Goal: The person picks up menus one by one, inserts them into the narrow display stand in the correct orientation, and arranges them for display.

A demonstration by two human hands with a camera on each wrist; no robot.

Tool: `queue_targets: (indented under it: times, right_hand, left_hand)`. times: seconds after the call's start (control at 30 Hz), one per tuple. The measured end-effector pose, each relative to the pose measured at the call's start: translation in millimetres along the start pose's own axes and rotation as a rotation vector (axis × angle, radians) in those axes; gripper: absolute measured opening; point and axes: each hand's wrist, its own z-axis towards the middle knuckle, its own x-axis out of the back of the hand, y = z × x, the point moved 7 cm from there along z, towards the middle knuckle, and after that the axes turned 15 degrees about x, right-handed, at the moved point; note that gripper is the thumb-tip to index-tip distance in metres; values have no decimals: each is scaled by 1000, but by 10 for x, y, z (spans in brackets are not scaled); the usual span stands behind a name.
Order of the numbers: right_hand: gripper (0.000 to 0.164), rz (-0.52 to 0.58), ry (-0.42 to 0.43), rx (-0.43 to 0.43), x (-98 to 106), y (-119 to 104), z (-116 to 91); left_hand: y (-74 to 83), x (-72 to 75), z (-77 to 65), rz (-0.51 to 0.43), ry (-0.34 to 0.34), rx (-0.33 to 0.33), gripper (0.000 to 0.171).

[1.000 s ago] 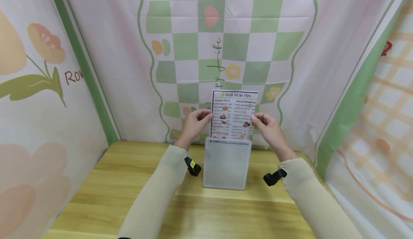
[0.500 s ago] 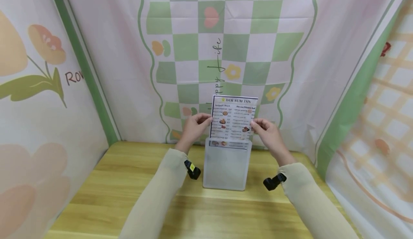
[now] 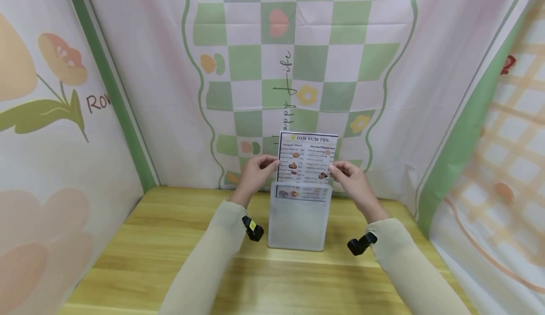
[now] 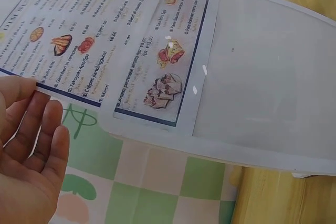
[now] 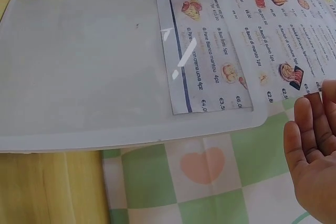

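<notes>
A printed menu sheet [image 3: 307, 159] headed "DIM SUM INN" stands partly inside a clear, white-rimmed sign holder [image 3: 296, 225]. Its lower strip shows through the holder's front; the larger upper part sticks out above the rim. The left hand [image 3: 257, 173] pinches the sheet's left edge between thumb and fingertip, and the right hand [image 3: 351, 180] pinches the right edge at about the same height. In the left wrist view, the other fingers of the left hand [image 4: 34, 145] are loosely bent beside the sheet. The right wrist view shows the right hand [image 5: 317, 145] at the opposite edge.
The holder stands upright on a wood-grain table [image 3: 179, 239]. Close behind hangs a green-and-white checked curtain [image 3: 278, 59], with printed fabric at both sides. A black wrist camera [image 3: 253, 228] sits on the left sleeve, another black camera [image 3: 362, 244] on the right.
Both hands have moved down with the menu sheet. Its lower edge, at the holder's mouth a second ago, now lies a short way inside. The holder has stayed in place.
</notes>
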Motion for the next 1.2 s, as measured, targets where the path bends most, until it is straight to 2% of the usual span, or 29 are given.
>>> queue_targets:
  times: [0.47,0.87,1.2]
  right_hand:
    - [49,-21,10,14,-55,77,-51]
    - [47,-65,15,21,-100,149,-108]
    - [48,-98,1,6,-121,234,-154]
  left_hand:
    - [-139,-8,-10,42,16,25,24]
    - [-285,-19,-7,14,11,44,22]
    - [-366,-45,-13,21,-1,22,22]
